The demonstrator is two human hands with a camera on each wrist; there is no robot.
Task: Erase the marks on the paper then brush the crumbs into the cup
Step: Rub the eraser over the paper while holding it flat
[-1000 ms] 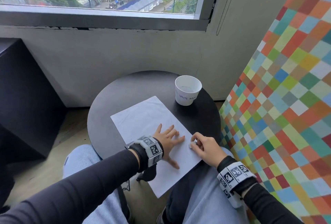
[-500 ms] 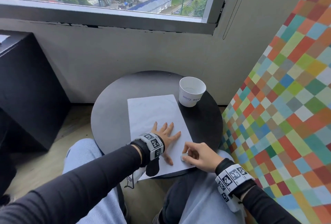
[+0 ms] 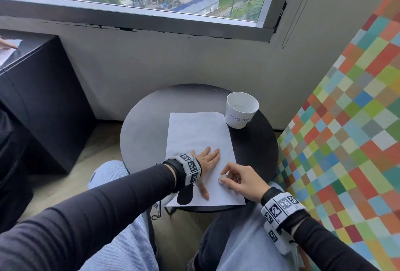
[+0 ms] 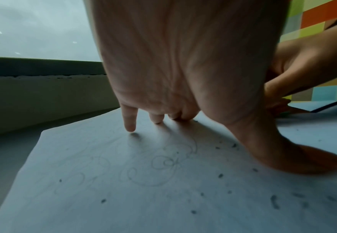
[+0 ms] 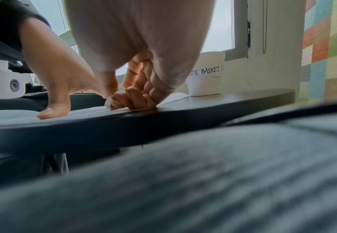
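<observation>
Both hands met on the paper [image 3: 198, 132] at the table's [image 3: 147, 123] near edge: left hand [image 3: 206, 160] spread flat, right hand [image 3: 240, 180] pinching an eraser [image 3: 221, 178].

round matte surface [image 3: 149, 127]: black
rectangular paper sheet [image 3: 194, 132]: white, faint grey pencil loops [image 4: 159, 167]
paper cup [image 3: 242, 109]: white, dark lettering
wall panel [image 3: 346, 119]: multicoloured checks

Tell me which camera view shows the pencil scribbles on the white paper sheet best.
The left wrist view: faint looping pencil scribbles are legible on the white paper sheet. In the head view they are nearly invisible; in the right wrist view the sheet is edge-on.
</observation>
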